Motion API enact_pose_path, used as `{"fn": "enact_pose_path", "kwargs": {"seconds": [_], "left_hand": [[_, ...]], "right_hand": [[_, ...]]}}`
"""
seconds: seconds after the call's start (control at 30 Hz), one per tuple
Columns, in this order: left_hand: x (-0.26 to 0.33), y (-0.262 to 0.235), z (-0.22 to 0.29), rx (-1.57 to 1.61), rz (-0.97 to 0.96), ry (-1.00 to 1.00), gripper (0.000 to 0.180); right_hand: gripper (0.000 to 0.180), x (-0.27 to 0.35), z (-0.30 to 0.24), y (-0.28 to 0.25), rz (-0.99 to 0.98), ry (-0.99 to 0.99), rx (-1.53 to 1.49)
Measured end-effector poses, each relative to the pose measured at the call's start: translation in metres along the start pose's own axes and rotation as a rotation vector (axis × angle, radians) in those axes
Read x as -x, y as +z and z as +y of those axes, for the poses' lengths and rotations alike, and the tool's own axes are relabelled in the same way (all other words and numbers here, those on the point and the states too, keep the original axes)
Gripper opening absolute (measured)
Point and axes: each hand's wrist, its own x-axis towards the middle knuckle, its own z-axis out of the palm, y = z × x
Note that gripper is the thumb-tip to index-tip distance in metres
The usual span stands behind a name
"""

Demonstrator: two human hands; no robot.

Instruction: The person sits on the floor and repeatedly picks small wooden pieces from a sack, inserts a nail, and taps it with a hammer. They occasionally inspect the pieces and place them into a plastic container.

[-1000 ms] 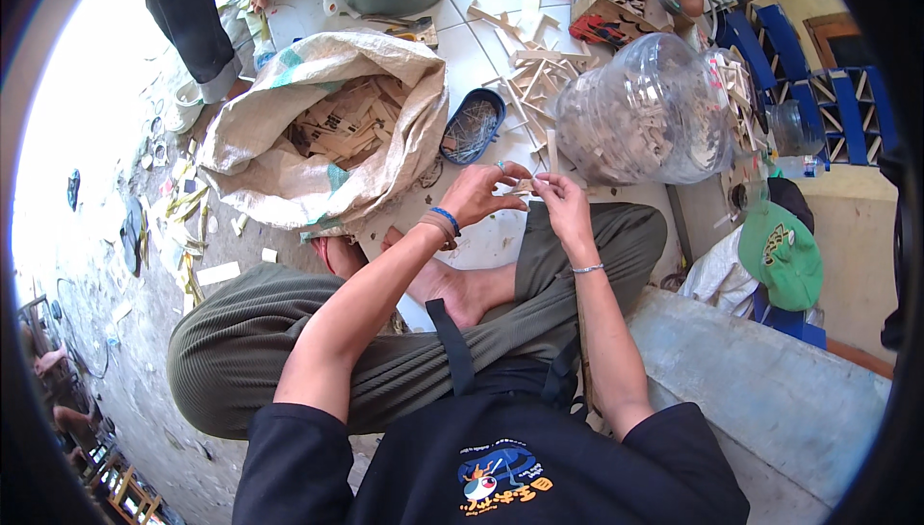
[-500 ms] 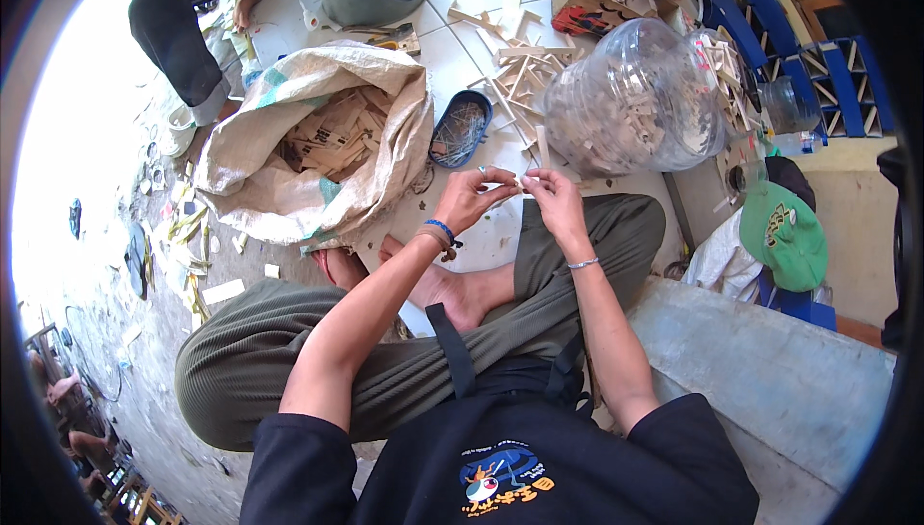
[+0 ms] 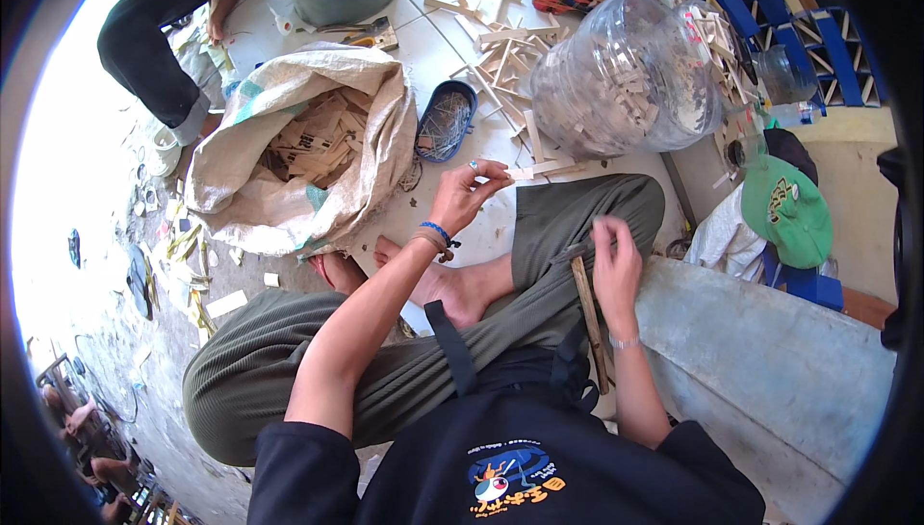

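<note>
I sit cross-legged in olive trousers on a tiled floor. My left hand [image 3: 469, 193] is raised in front of me and pinches a small pale wooden strip assembly [image 3: 539, 170] by its near end. My right hand [image 3: 613, 265] has dropped to my right thigh and grips the head of a hammer with a long wooden handle [image 3: 587, 318] that lies along my leg beside a grey concrete ledge [image 3: 760, 361]. A blue shallow dish of thin nails [image 3: 446, 121] lies on the floor just beyond my left hand.
An open woven sack of wood offcuts [image 3: 308, 140] stands to the left. A big clear plastic jug full of wood pieces [image 3: 630, 77] and scattered sticks [image 3: 505, 49] lie ahead. Another person in dark trousers [image 3: 154, 53] sits at upper left. A green cap [image 3: 789, 207] rests at right.
Both hands were together on the small wooden piece; now my right hand has let go and moved down to my thigh onto the hammer, while the left keeps the piece.
</note>
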Motion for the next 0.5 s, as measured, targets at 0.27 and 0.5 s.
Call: {"fn": "enact_pose_path", "kwargs": {"seconds": [0.27,0.5], "left_hand": [[-0.002,-0.007,0.001,-0.047,0.019,0.02,0.009],[-0.004,-0.001,0.0,-0.025,0.022,0.033,0.009]], "right_hand": [[0.033,0.134,0.048,-0.042,-0.244,0.074,0.484],[0.022,0.093,0.025,-0.041,-0.167,-0.075,0.446]]}}
